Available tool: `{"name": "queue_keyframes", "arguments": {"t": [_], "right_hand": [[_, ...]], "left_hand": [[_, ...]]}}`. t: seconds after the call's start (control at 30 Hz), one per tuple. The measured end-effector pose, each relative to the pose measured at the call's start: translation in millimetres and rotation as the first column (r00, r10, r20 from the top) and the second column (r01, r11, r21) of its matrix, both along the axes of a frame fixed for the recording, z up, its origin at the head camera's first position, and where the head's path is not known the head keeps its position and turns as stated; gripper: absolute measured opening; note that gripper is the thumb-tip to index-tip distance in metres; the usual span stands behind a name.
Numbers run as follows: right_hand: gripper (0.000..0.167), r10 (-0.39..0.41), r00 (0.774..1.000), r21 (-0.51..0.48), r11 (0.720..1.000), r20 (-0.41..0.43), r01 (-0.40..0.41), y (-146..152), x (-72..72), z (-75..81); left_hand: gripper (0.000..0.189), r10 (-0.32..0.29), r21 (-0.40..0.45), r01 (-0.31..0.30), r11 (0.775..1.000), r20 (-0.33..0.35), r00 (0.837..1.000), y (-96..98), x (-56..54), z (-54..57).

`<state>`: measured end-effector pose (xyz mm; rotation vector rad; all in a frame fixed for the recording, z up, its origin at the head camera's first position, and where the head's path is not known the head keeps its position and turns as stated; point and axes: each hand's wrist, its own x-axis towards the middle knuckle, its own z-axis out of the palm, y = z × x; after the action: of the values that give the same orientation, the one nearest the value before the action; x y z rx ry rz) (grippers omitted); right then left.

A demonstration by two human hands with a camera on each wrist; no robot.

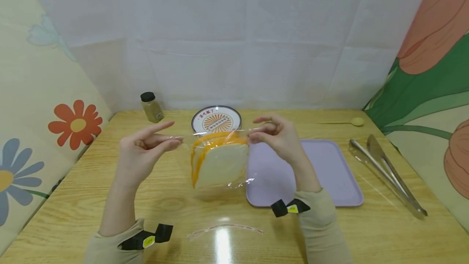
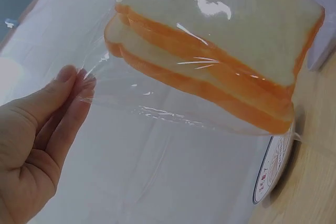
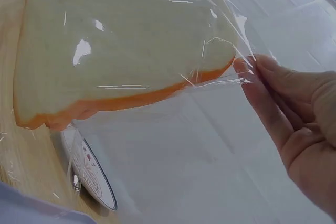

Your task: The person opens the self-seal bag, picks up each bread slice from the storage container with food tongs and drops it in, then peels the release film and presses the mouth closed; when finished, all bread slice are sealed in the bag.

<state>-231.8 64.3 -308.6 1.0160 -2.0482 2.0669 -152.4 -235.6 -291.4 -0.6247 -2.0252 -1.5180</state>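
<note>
A clear plastic bag [image 1: 185, 162] hangs between both hands above the table, with slices of bread [image 1: 221, 166] inside, white with orange crusts. My left hand [image 1: 141, 154] pinches one upper corner of the bag between thumb and fingers. At the opposite upper corner, my right hand [image 1: 278, 135] pinches the film the same way. In the left wrist view the bread slices [image 2: 220, 40] lie one against another behind shiny film. The right wrist view shows the broad face of one bread slice [image 3: 121, 51] close to the pinching fingertips [image 3: 252, 69].
Behind the bag stands a round patterned plate [image 1: 216, 119]. A lilac tray [image 1: 322, 174] lies at the right, partly under my right forearm. Metal tongs [image 1: 388, 174] and a yellow spoon [image 1: 355, 122] lie farther right. A black-lidded jar [image 1: 152, 107] stands back left; a thin strip [image 1: 225, 228] lies in front.
</note>
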Motion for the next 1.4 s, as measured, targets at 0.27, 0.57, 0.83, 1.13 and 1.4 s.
{"name": "queue_keyframes", "arguments": {"t": [0.27, 0.57, 0.83, 1.13, 1.4], "right_hand": [[0.016, -0.031, 0.998, 0.001, 1.000, 0.049, 0.031, -1, -0.2, 1.6], [0.015, -0.045, 0.994, -0.031, 0.998, 0.097, 0.048, -2, 1.7, 4.4], [0.013, -0.035, 0.999, -0.075, 0.996, 0.034, 0.037, -4, 6.6, 8.7], [0.008, -0.009, 0.997, 0.232, 0.973, 0.073, -0.008, 10, -0.6, 0.7], [0.011, 0.058, 0.997, 0.468, 0.880, 0.057, -0.078, 16, -0.9, 0.9]], "left_hand": [[0.010, 0.122, -0.109, -0.114, 0.988, 0.073, 0.990, 0.3, 1.5, 0.2], [0.003, 0.088, -0.023, -0.087, 0.996, 0.033, 0.996, -1.7, 0.9, -0.5], [0.003, 0.047, 0.080, -0.038, 0.996, -0.106, 0.993, -2.1, 2.9, 1.5], [0.008, 0.097, -0.074, -0.093, 0.993, 0.057, 0.994, 6.2, 4.7, 0.0], [0.011, 0.061, -0.122, -0.051, 0.991, 0.079, 0.995, 10.6, 3.5, 0.7]]}}
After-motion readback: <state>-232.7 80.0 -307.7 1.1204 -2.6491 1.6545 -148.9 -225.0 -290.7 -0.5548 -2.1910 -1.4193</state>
